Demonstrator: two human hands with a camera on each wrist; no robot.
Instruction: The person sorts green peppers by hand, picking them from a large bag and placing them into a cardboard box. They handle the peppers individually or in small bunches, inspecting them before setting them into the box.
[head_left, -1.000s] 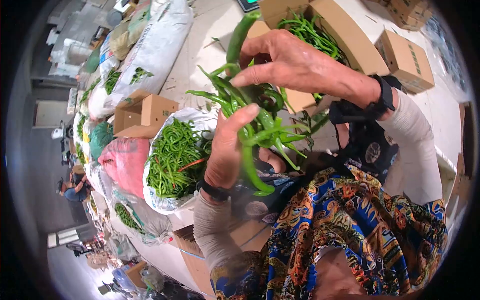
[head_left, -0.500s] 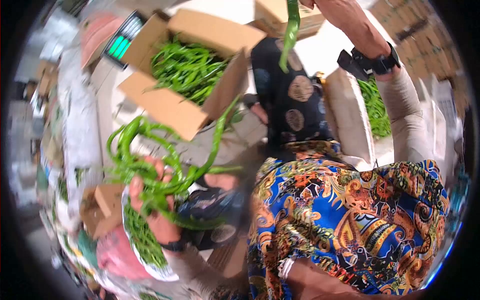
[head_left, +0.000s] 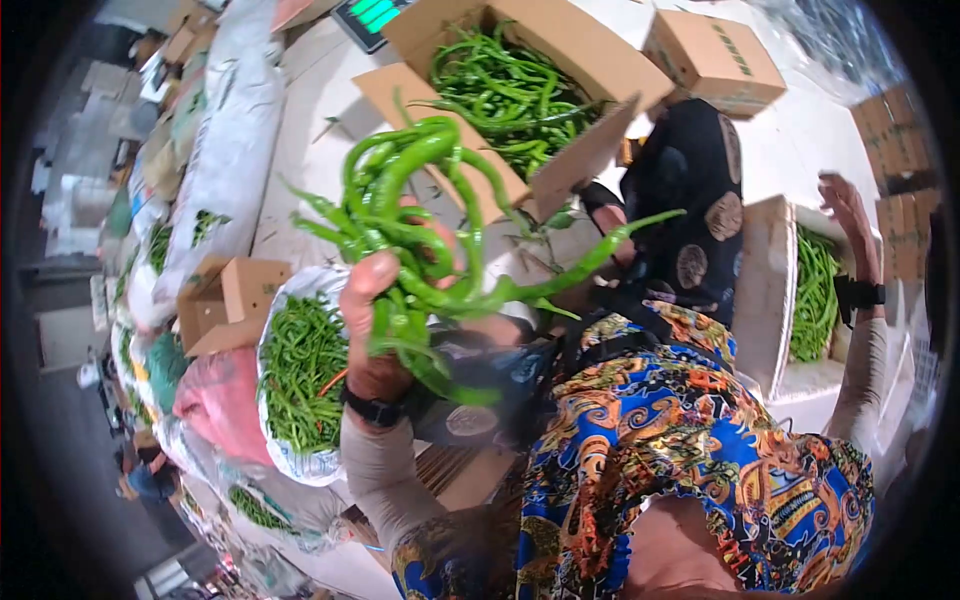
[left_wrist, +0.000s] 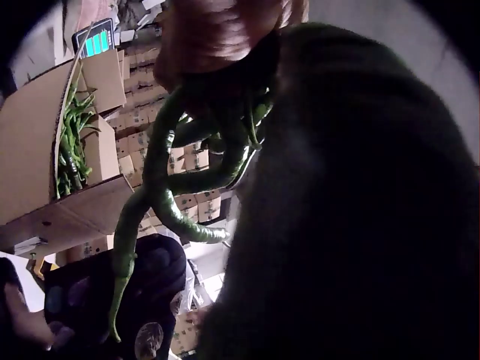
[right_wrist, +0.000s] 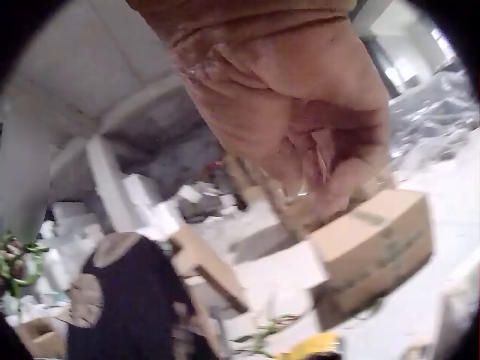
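My left hand (head_left: 364, 322) grips a bunch of long, curled green chili peppers (head_left: 412, 172) in front of the body, thumb over the stack. One pepper sticks out far to the right. In the left wrist view, several peppers (left_wrist: 159, 169) hang below the left hand (left_wrist: 225, 37). My right hand (head_left: 850, 208) is raised at the far right, beyond a white foam box (head_left: 765, 290) with green peppers (head_left: 815, 295) inside. The right wrist view shows that hand (right_wrist: 292, 105) with fingers loosely curled and nothing visible in them.
An open cardboard box (head_left: 590, 35) of green peppers stands ahead, beside a scale (head_left: 370, 20) with a lit green display. A closed carton (head_left: 715, 60) is to its right. At left are a white sack (head_left: 315, 465) of peppers, a pink sack (head_left: 230, 400) and a small open box (head_left: 255, 290).
My right hand has left the bunch, carried a single pepper away to the right, and now shows none. The left hand still holds the bunch. The head view has swung about.
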